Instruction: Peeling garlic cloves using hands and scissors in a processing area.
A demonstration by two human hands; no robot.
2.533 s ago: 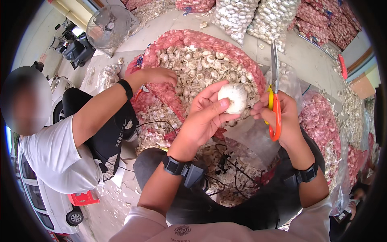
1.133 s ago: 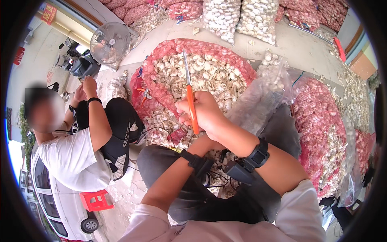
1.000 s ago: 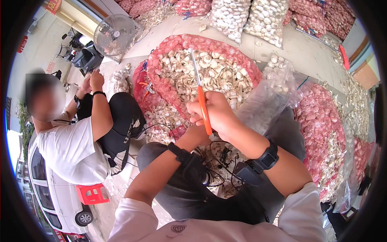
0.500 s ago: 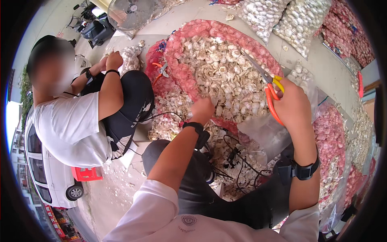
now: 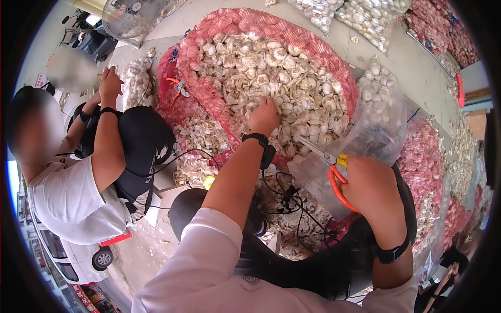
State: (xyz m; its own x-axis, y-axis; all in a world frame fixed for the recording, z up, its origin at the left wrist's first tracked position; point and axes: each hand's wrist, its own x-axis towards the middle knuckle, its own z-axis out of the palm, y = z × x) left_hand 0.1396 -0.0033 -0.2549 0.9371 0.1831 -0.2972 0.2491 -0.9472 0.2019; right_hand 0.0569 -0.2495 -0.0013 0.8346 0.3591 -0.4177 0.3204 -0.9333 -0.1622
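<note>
My left hand [image 5: 264, 117] reaches into a heap of garlic bulbs [image 5: 292, 83] in a large red mesh sack [image 5: 219, 99]. Its fingers are curled down among the bulbs and partly hidden, so what they grip does not show. To its right, my right hand [image 5: 368, 190] is wrapped round a pair of scissors [image 5: 337, 181] with orange and yellow handles. The pointed metal blades lean up and left, over the sack's near edge. Beneath the scissors lies a clear plastic bag [image 5: 318, 180]; the bag's far part holds pale bulbs.
At left a co-worker [image 5: 78, 193] sits with raised hands beside a small bag of garlic [image 5: 136, 81]. Orange-handled pruning shears [image 5: 180, 88] rest on red netting. Black cables [image 5: 297, 201] loop between my knees over husks. Full garlic bags [image 5: 373, 21] stand behind; a fan [image 5: 130, 15] is far left.
My left hand has moved forward, deeper over the garlic. The scissors in my right hand have come down and nearer to me. The view has shifted, and the co-worker appears farther left.
</note>
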